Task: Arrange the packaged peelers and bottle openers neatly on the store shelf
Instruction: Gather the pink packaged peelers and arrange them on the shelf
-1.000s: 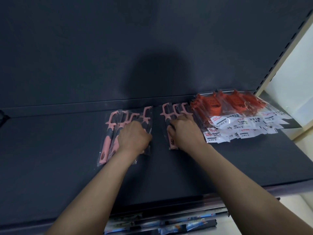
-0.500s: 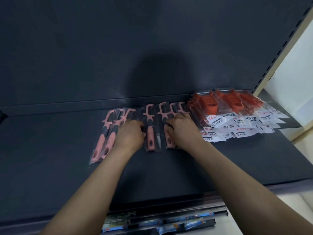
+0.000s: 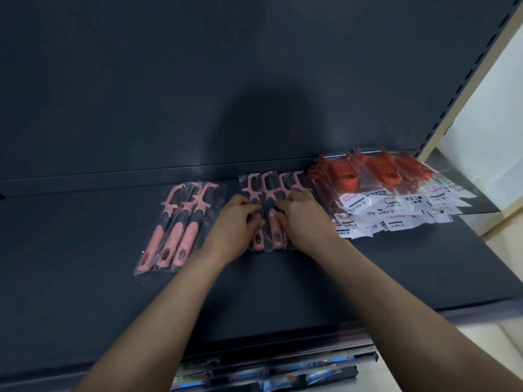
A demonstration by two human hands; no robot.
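Head view first: my left hand [image 3: 236, 222] and right hand [image 3: 305, 219] sit side by side on the shelf [image 3: 368, 278], almost touching, both on the same group of goods. The left hand has its fingers curled in against the left edge of the middle peelers [image 3: 267, 188], with one pink handle poking out from under it on the near side. The right hand is curled over the right part of that same group, its fingers bent down onto the clear packets, so both hands are holding these peelers.

The middle peelers lie flat with their heads pointing to the far side and their handles toward me, roughly four of them overlapping in a row.

Just left of my left hand, a second set, the left peelers [image 3: 175, 230], lies flat too, three pink and black handles close together and slanted, their near ends swung to the left.

Right of my right hand, touching the middle group, is the orange pile [image 3: 379, 171], a fanned heap of packets with white labels [image 3: 396, 210] facing the near side; one reads "Peeler".

Behind everything stands the dark back panel [image 3: 169, 80]. Below the shelf's near edge I see colourful packets [image 3: 297, 374] on a lower level, too blurred to name.
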